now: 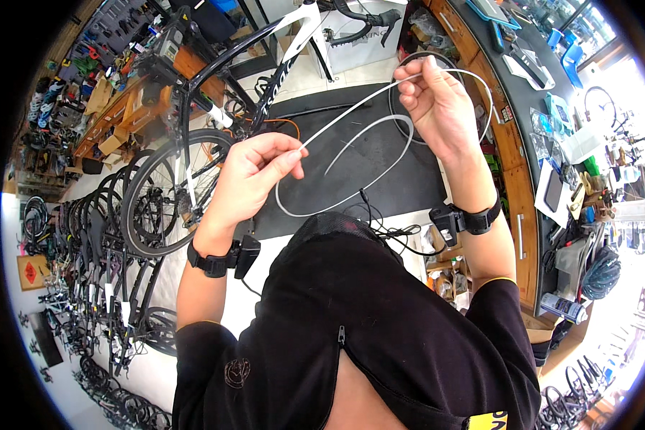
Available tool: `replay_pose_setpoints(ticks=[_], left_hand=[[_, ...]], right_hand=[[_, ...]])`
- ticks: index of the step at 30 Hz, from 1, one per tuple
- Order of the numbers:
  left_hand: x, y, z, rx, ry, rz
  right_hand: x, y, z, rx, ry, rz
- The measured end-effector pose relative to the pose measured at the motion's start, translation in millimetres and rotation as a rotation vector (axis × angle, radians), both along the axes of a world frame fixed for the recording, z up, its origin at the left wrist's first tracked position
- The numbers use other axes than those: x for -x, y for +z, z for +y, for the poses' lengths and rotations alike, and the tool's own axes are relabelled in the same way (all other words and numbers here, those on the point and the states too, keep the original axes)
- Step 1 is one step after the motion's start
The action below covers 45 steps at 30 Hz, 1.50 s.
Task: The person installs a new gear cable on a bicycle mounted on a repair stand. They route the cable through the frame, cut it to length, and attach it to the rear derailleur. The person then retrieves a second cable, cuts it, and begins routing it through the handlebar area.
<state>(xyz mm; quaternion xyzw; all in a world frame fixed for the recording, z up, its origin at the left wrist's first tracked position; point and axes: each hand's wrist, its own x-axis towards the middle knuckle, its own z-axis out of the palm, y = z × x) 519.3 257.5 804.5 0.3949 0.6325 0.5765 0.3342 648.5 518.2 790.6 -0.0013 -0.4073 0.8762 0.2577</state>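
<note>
I see both of my hands raised in front of my chest, working a length of white cable housing [351, 111]. My left hand [247, 175] has its grip closed on one end of it, thumb and forefinger pinched together just where the white line starts. From there the housing runs up and to the right, nearly straight, to my right hand [437, 100], whose fingertips are closed on it higher up (the thumb side is hidden from me behind the fingers). Past that hand the housing arcs over and hangs down in a big loose loop [337, 204] between my two forearms.

Under the loop lies a dark floor mat [408, 172]. A black-and-white road bike [208, 115] stands to my left, its rear wheel near my left wrist. A wooden-fronted surface [512, 143] runs along my right, cluttered with tools and small parts. A row of parked bicycles [100, 251] lines the far left.
</note>
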Motion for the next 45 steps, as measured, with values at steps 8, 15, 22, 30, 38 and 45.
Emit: replay_pose_setpoints(ticks=[8,15,22,30,38,45], left_hand=[[6,1,-26,0.008,0.056,0.013],[17,-1,-50,0.077,0.128,0.104],[62,-35,-124,0.241,0.312,0.229],[85,-75,-187,0.285,0.443,0.135],[90,-82,-196,0.290,0.446,0.131],[93,-84,-209,0.346,0.496,0.213]], right_hand=[[-4,-6,9,0.044,-0.028,-0.013],[-9,-8,24,0.069,-0.062,0.000],[-34,-28,77,0.083,-0.278,-0.046],[-42,-29,92,0.030,-0.309,-0.013],[-38,-24,98,-0.003,-0.325,0.019],[-30,-19,100,-0.025,-0.269,-0.019]])
